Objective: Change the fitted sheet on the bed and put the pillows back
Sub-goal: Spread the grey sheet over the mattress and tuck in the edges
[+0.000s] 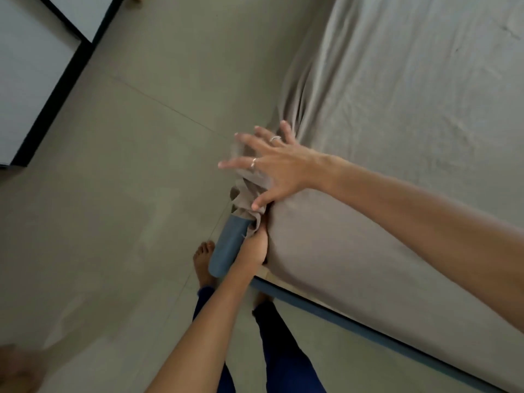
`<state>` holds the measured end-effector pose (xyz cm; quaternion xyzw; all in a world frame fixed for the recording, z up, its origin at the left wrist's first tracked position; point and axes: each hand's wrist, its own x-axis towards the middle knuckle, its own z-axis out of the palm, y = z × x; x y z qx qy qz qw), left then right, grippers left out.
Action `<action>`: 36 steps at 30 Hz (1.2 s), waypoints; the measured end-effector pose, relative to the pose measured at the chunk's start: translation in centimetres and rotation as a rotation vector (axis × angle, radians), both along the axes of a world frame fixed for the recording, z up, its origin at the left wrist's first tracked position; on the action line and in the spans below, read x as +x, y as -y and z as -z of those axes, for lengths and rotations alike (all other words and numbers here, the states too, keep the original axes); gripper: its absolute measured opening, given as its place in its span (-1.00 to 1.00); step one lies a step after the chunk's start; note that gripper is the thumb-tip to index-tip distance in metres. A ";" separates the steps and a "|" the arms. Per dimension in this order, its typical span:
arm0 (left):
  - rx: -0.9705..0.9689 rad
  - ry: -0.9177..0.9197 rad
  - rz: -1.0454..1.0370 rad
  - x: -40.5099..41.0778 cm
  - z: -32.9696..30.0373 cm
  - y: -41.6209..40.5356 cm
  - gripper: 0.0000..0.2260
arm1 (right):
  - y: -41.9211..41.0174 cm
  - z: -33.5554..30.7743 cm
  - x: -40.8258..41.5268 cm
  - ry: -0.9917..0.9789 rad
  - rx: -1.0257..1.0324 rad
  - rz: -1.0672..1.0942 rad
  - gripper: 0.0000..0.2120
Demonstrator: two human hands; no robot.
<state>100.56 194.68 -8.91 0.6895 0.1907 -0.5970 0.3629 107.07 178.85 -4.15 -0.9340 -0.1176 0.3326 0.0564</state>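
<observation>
A taupe fitted sheet [397,114] covers the mattress, which fills the right side of the view. At the near mattress corner the sheet bunches into loose folds [246,194]. My right hand [272,165] hovers over that corner with fingers spread, its thumb pressing the bunched fabric. My left hand [255,246] reaches up from below and grips the sheet's edge at the corner, between the mattress and a blue bed-frame corner post [228,248]. No pillows are in view.
A blue bed-frame rail [368,330] runs along the mattress's lower side. My bare feet [202,259] stand on the pale tiled floor [127,194] beside the post. A white panel with a black frame [34,89] stands at the upper left.
</observation>
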 end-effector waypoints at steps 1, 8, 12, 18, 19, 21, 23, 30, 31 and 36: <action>0.008 0.037 0.010 0.1 -1.1 0.2 -0.51 | -1.1 0.5 0.7 -0.091 -0.032 -0.052 -0.26; -0.023 0.899 0.434 -2.1 -7.4 -3.5 -0.69 | -0.5 0.5 -4.5 0.332 0.180 0.026 -0.76; -0.198 1.113 0.491 -1.2 -5.6 -2.9 -0.57 | 0.6 0.9 -9.7 0.436 0.049 0.101 -0.65; -0.198 1.064 0.655 -1.0 -3.1 -1.5 -0.60 | -1.1 -1.5 -6.9 0.214 -0.043 0.026 -0.43; -0.144 1.132 0.719 -1.0 -2.9 -1.3 -0.71 | -1.8 -1.9 -5.8 0.135 -0.086 0.003 -0.41; 0.016 1.215 0.857 -0.4 -3.0 -0.6 -0.92 | -3.5 -2.7 -3.7 -0.064 -0.177 -0.068 -0.49; 0.126 1.218 0.986 0.6 -3.8 0.3 -0.91 | -4.7 -3.0 -1.9 -0.292 -0.233 -0.050 -0.57; -0.003 0.830 1.019 3.4 -5.9 -3.9 -0.73 | -3.5 -1.7 -1.4 -0.524 -0.250 0.218 -0.41; 0.015 0.815 0.998 4.4 -5.7 -4.6 -0.72 | -3.4 -1.9 -1.8 -0.480 -0.225 0.216 -0.41; 0.028 0.633 0.741 12.4 -2.0 -2.6 -0.76 | -2.4 -1.8 -7.1 0.279 0.041 0.408 -0.67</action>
